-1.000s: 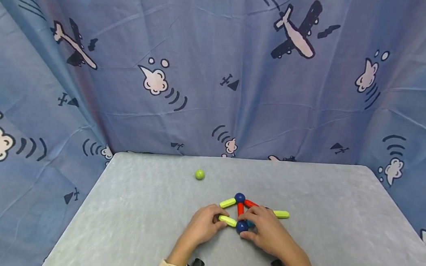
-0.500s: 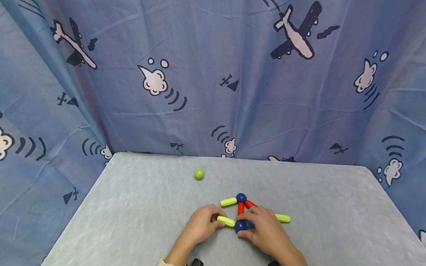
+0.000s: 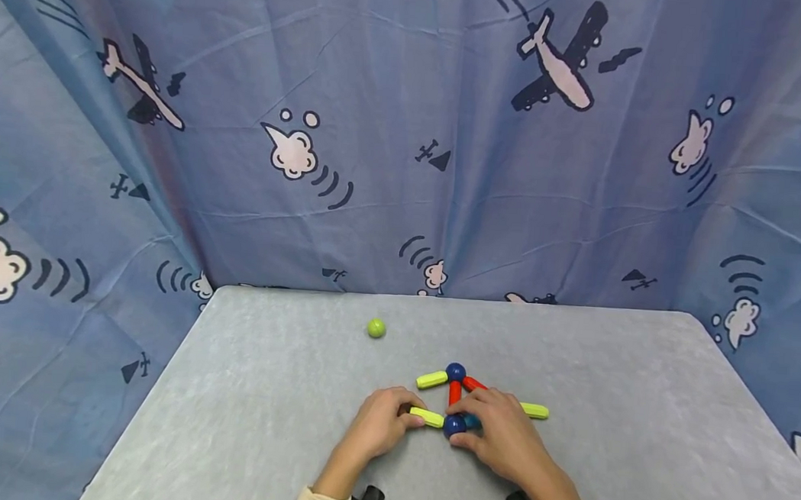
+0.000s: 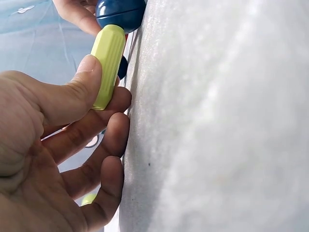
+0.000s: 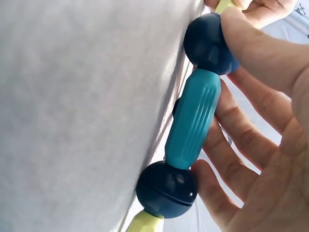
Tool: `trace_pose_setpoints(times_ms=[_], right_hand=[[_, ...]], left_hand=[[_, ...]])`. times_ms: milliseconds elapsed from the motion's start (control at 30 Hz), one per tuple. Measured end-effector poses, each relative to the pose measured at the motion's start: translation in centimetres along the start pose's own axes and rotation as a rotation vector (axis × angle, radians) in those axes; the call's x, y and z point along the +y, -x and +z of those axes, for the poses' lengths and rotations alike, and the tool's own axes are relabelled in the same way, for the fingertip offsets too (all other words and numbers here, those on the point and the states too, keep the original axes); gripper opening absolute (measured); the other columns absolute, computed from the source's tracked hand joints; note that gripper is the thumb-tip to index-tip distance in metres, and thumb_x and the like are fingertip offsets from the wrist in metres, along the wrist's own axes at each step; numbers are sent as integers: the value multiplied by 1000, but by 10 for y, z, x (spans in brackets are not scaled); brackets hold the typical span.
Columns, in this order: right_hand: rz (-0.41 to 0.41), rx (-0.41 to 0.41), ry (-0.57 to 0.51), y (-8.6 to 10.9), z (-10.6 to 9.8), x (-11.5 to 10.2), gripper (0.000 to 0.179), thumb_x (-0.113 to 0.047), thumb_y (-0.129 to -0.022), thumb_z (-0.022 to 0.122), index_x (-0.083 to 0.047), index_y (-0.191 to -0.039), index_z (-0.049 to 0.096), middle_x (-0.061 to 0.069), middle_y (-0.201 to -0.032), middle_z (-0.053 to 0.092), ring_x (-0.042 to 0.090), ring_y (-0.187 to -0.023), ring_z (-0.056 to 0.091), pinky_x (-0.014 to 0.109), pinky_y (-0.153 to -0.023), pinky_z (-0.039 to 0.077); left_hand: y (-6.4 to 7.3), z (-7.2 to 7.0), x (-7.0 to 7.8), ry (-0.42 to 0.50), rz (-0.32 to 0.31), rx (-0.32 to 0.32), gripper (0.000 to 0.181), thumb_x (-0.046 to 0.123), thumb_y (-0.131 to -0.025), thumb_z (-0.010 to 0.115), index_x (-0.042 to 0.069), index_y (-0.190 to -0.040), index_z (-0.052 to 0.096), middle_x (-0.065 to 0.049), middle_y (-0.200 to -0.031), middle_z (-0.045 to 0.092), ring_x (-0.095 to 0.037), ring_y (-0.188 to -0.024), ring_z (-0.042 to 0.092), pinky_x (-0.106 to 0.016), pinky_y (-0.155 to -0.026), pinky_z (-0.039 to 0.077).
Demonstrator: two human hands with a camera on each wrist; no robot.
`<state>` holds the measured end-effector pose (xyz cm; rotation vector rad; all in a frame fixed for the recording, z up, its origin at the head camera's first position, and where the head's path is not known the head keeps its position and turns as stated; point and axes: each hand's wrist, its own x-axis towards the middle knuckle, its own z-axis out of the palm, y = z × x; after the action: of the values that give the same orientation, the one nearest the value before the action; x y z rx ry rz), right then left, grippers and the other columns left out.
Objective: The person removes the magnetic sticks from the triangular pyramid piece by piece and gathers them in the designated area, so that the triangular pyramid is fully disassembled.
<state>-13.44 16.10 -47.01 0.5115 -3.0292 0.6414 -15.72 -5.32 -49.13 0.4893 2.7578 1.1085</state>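
In the head view, my left hand (image 3: 382, 419) pinches a yellow-green magnetic rod (image 3: 428, 417) between thumb and index finger. The rod's other end meets a dark blue ball (image 3: 455, 425), which my right hand (image 3: 508, 434) grips with thumb and fingers. From that ball a teal rod (image 5: 193, 118) runs to a second blue ball (image 5: 166, 191), beside the right fingers. A third blue ball (image 3: 456, 372) lies farther back, joined by two red rods (image 3: 455, 393) and a yellow-green rod (image 3: 431, 380) pointing left. The right hand hides part of this triangle in the head view.
Another yellow-green rod (image 3: 534, 411) sticks out to the right past the right hand. A loose green ball (image 3: 376, 328) lies toward the back of the grey-covered table (image 3: 261, 394). Behind the table hangs a blue curtain (image 3: 384, 65) with printed airplanes.
The yellow-green rod on the right has swung slightly toward the person, and the far blue ball has shifted a little right. Both hands keep their hold with little movement.
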Motion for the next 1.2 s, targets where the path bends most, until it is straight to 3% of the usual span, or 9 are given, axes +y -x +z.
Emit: trace_pose_setpoints(times_ms=[767,900,1033,1200], right_hand=[[-26,3,-7,3,-1,2,36,-38,-70,88,-28,-101,73,-12,-104,67,17,-104,63,50,-96,46],[-24,-14,-10,3,-2,4,35,-37,-72,87,-29,-102,72,-13,-103,67,17,-104,63,51,-95,47],[4,-20,-7,3,-6,8,35,-35,-71,88,-29,-102,71,-12,-103,67,17,-102,63,49,-94,47],[51,-47,-6,2,-12,12,36,-36,-72,87,-30,-103,70,-11,-104,68,18,-105,63,50,-96,46]], left_hand=[[0,1,1,-1,11,0,12,21,-84,77,14,-95,78,7,-80,66,0,-66,47,-19,-63,40],[1,1,0,4,19,16,11,18,-84,77,13,-94,77,4,-84,69,-2,-71,52,-21,-65,43],[2,-2,-7,43,0,39,10,15,-84,76,12,-94,76,1,-90,71,-4,-75,56,-22,-68,46],[2,-4,-10,76,-16,34,10,15,-85,76,12,-94,76,2,-87,68,-2,-71,51,-21,-65,44]])
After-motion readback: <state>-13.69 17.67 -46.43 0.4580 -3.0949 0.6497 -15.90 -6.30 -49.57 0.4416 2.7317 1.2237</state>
